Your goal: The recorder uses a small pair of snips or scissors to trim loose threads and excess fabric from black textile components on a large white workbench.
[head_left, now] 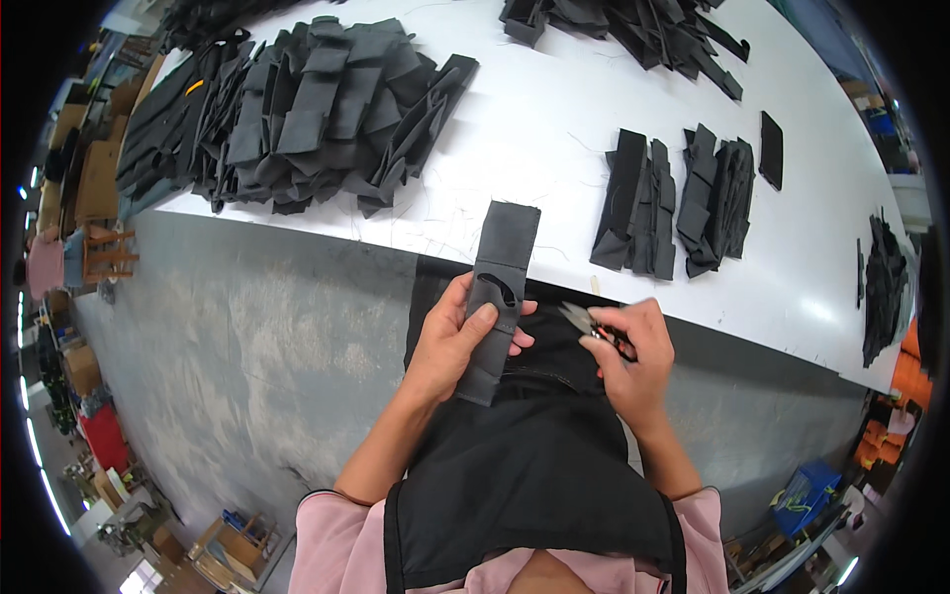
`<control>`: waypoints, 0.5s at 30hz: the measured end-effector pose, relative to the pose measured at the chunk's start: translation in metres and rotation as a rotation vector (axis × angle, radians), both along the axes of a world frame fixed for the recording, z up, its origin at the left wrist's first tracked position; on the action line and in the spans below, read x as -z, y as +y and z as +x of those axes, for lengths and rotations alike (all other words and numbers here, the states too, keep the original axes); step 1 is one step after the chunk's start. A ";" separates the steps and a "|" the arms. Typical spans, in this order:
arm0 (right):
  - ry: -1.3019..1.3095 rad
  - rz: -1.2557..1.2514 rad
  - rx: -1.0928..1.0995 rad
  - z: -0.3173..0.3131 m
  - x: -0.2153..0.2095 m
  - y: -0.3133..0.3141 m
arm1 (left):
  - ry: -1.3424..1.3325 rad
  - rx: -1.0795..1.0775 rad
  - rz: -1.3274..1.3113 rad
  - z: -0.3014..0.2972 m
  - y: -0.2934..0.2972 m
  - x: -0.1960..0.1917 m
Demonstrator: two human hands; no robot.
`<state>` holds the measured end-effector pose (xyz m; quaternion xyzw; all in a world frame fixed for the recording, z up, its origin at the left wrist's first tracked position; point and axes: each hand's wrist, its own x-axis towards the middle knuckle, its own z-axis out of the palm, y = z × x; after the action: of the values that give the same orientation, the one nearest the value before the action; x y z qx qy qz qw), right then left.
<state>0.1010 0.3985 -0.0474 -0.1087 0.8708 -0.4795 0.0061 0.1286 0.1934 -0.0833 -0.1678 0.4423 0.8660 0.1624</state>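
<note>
A dark grey fabric strip (509, 236) with stitched cross lines and a loop of black band near its middle stands out from the table's front edge. My left hand (447, 340) grips it, thumb on the front and fingers behind. To its right, my right hand (639, 354) is closed around small thread snips (584, 321). The snips' blades are a little blurred, look parted and point toward the strip without touching it. Below both hands lies the black apron (534, 470) I wear.
On the white table (534, 129) lies a big heap of dark strips (327, 109) at the left. Smaller stacks (712, 203) lie at the right, near a flat black rectangular object (771, 150). Another pile (633, 30) is at the back. A blue crate (807, 498) stands at lower right.
</note>
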 end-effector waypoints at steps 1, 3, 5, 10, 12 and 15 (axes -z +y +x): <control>0.002 0.001 0.006 -0.004 0.001 -0.005 | 0.028 0.017 -0.017 -0.001 0.001 -0.001; 0.147 -0.016 -0.042 -0.015 0.006 -0.017 | 0.052 0.017 -0.038 0.000 0.004 -0.005; 0.190 -0.009 -0.049 -0.020 0.013 -0.021 | 0.080 0.012 -0.061 -0.001 0.007 -0.009; 0.344 0.076 -0.046 -0.021 0.015 -0.031 | 0.028 0.039 0.000 0.003 0.006 -0.017; 0.388 0.112 -0.053 -0.020 0.016 -0.033 | 0.006 0.048 0.041 0.002 0.004 -0.019; 0.391 0.092 -0.029 -0.018 0.018 -0.030 | -0.027 0.064 0.094 0.001 0.003 -0.019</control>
<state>0.0828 0.3683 -0.0658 -0.2121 0.8747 -0.4086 -0.1514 0.1292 0.1966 -0.0641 -0.1572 0.4039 0.8778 0.2039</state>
